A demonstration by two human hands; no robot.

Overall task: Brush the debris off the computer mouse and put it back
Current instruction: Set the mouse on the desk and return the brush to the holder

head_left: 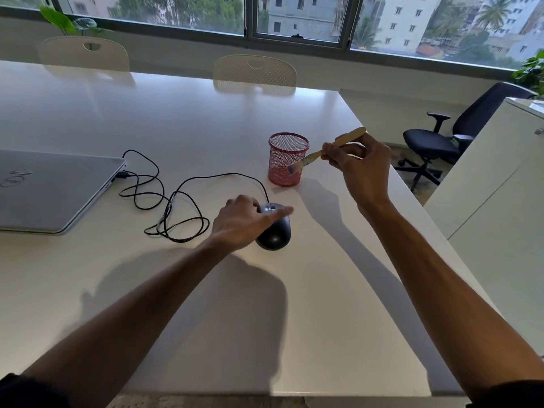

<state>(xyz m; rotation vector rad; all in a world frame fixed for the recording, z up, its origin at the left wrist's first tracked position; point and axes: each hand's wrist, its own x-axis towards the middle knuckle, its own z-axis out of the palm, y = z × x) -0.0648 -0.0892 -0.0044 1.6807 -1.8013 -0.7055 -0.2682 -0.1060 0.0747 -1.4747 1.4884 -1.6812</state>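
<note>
Smooth white table (176, 119). One rounded dark mouse (276, 234) lies there, left hand (244, 222) loosely draped over it. Right hand (359, 169) pinches one wooden-handled brush (326, 148) beside one red mesh cup (287, 159).

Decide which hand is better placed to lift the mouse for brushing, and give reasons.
The left hand: it already rests on the computer mouse on the white table. The right hand is occupied, holding the wooden-handled brush raised beside the red mesh pen holder.
</note>
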